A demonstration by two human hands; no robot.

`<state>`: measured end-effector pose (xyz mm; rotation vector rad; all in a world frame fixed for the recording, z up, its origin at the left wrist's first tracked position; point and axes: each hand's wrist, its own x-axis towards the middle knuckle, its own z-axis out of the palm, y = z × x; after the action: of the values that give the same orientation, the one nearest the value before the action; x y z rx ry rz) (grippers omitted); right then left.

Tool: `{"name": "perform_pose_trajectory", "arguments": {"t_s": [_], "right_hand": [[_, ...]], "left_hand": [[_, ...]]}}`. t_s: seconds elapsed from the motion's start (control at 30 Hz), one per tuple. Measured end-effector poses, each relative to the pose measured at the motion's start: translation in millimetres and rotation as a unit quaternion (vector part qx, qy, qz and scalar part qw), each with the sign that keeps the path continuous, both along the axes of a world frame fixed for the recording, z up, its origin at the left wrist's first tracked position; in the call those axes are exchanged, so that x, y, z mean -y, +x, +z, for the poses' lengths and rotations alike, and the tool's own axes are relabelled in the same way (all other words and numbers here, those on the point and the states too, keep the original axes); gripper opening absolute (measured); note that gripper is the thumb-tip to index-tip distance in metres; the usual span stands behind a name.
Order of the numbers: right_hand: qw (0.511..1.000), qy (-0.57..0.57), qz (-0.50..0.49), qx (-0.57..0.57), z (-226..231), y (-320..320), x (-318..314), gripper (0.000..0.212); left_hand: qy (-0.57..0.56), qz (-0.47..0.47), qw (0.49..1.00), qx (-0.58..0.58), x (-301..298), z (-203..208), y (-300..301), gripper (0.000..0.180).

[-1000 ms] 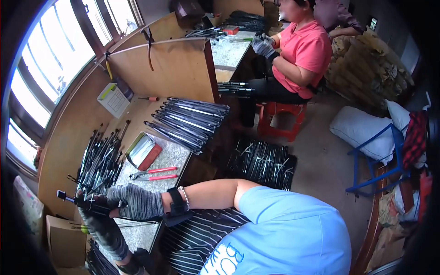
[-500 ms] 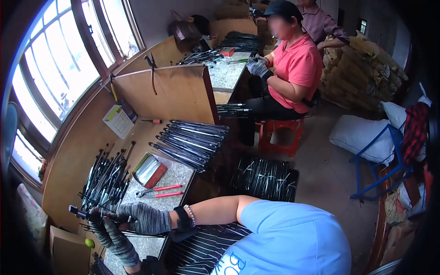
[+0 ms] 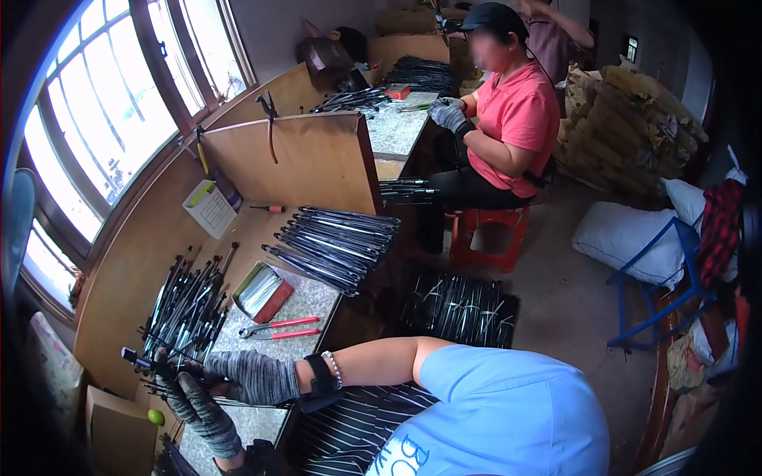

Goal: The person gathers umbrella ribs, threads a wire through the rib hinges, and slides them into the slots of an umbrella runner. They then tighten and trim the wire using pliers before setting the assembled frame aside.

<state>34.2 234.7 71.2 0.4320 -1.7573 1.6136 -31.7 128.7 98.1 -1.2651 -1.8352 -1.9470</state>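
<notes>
My left hand (image 3: 200, 411), in a grey knit glove, is wrapped round a slim black metal rod assembly (image 3: 136, 358), whose squared dark end sticks out at the far left. My right hand (image 3: 255, 376), gloved alike, pinches at the same assembly beside the left fingers; its fingertips are partly hidden. Just beyond the hands lies a loose pile of black and silver rod assemblies (image 3: 186, 297). On the bench nearby are red-handled pincers (image 3: 282, 328) and a red open box of thin silver wires or pins (image 3: 262, 293).
Neatly stacked rod assemblies (image 3: 337, 246) lie farther along the bench, before a wooden partition (image 3: 294, 155) with pliers (image 3: 271, 127) hung on it. Tied bundles (image 3: 460, 309) sit low to the right. A co-worker in a pink shirt (image 3: 520, 111) sits on a red stool (image 3: 488, 238).
Both my hands stay on the rod assembly, with only slight finger shifts. The view has moved a little. The person standing behind has raised an arm.
</notes>
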Motion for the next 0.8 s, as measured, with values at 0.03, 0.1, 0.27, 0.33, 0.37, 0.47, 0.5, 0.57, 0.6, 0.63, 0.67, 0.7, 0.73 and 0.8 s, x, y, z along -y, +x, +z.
{"name": "perform_pose_trajectory", "arguments": {"t_s": [0.03,0.1,0.27,0.33,0.37,0.47,0.5,0.57,0.6,0.63,0.67,0.7,0.73,0.8], "right_hand": [[1.0,-0.004,0.009,0.024,2.9,3.2,-0.3,0.03],[1.0,0.009,-0.018,0.008,4.0,5.1,2.1,0.026],[1.0,-0.011,-0.019,0.007,5.7,10.6,2.4,0.021],[0.999,-0.033,0.007,0.022,4.1,9.2,2.9,0.022],[0.999,-0.031,-0.012,0.001,1.8,6.6,3.5,0.021],[0.998,-0.026,-0.05,-0.042,-5.8,0.9,4.5,0.026],[0.998,-0.033,-0.049,-0.038,-8.8,-0.3,4.6,0.025],[0.998,-0.046,-0.044,-0.029,-7.3,1.3,5.7,0.023],[0.998,-0.046,-0.042,-0.028,-6.8,2.4,5.1,0.023],[0.998,-0.018,-0.06,-0.027,-6.5,3.6,3.3,0.023],[0.997,0.009,-0.078,-0.025,-6.2,4.7,1.3,0.022],[0.994,0.036,-0.097,-0.023,-6.0,5.2,0.9,0.021],[0.995,0.036,-0.095,-0.022,-7.4,4.3,1.3,0.021],[0.995,0.036,-0.096,-0.019,-11.8,1.1,0.8,0.02]], "left_hand": [[0.007,-0.023,1.0,0.017,2.1,-1.7,-2.5,0.039],[0.023,-0.069,0.996,0.05,3.7,-2.9,-4.9,0.04],[0.028,-0.045,0.996,0.066,3.0,-4.7,-4.1,0.043],[0.022,-0.056,0.997,0.054,3.9,-3.1,-2.3,0.043],[0.018,-0.061,0.997,0.048,4.1,-2.5,-1.1,0.043],[0.011,-0.017,1.0,0.018,2.3,-0.7,5.5,0.043],[0.008,0.005,1.0,0.002,2.0,-0.5,6.5,0.043],[0.001,0.001,1.0,-0.003,5.7,-1.7,-0.2,0.043],[-0.006,-0.005,1.0,-0.009,7.0,-1.3,-3.6,0.042],[-0.013,-0.011,1.0,-0.014,8.3,-1.9,-5.6,0.042],[-0.013,-0.009,1.0,-0.013,9.5,-2.2,-5.7,0.042],[-0.018,-0.023,0.999,-0.013,9.8,0.4,-3.6,0.042],[-0.022,-0.036,0.999,-0.013,9.7,3.4,-1.2,0.043],[-0.027,-0.05,0.998,-0.012,9.3,5.2,1.3,0.043]]}}
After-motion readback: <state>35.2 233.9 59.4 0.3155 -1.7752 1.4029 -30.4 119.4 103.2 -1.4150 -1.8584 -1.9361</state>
